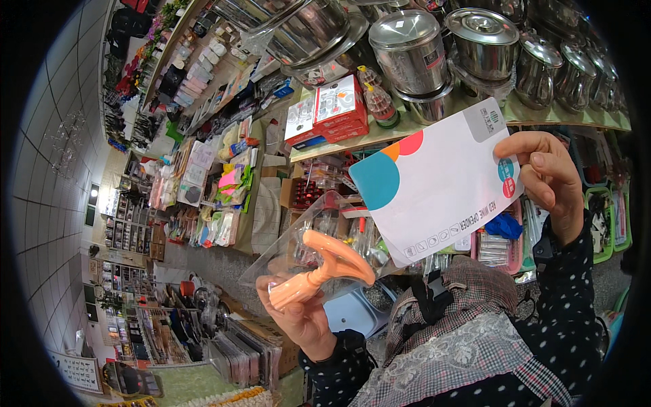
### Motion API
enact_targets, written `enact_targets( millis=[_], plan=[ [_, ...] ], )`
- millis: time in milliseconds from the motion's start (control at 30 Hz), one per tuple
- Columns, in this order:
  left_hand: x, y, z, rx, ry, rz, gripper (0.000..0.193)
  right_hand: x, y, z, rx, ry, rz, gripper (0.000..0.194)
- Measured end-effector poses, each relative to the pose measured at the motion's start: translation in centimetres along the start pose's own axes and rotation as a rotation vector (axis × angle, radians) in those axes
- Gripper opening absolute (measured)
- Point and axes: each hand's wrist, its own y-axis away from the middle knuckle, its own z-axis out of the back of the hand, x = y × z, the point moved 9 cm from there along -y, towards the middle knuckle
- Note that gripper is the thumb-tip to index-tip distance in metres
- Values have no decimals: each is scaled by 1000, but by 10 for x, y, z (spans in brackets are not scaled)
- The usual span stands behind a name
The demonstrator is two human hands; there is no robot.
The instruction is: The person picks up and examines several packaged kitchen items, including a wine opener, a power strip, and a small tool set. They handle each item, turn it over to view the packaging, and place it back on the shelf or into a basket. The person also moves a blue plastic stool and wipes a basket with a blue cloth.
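Note:
My left hand [302,320] holds an orange plastic bottle opener [318,269] through a clear plastic bag [269,257], with the thumb and fingers around its ribbed end. The opener's curved handle points up and to the right. My right hand [554,178] pinches the right end of a white printed card [437,188] between thumb and fingers. The card is tilted, with coloured circles at its corners and printed lettering for a red wine opener. Its lower left edge lies beside the clear bag; whether the card is partly inside the bag I cannot tell.
Stainless steel lidded pots [407,56], red-and-white boxes [341,109] and bottles with yellow tips [380,104] stand on a shelf beyond the card. Below are baskets of goods, including a pink basket [514,239] and a green basket [602,254]. A light blue plastic stool [351,310] stands near my left hand.

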Motion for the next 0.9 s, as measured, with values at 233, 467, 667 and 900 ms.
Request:
enact_targets(
  millis=[233, 467, 667, 900],
  plan=[
    [1, 2, 13, -282, -48, -36, 59, -2, -4, 0, 46, -36, -20, 45],
    [3, -4, -2, -106, -89, 3, 55, 2, -2, -3, 113, -43, 3, 44],
    [4, -5, -3, -198, -131, -20, 59, 6, -1, 4, 98, -84, 31, 39],
    [7, -7, -4, -168, -125, 18, 57, 6, -4, 7, 89, -89, 25, 36]
  ],
)
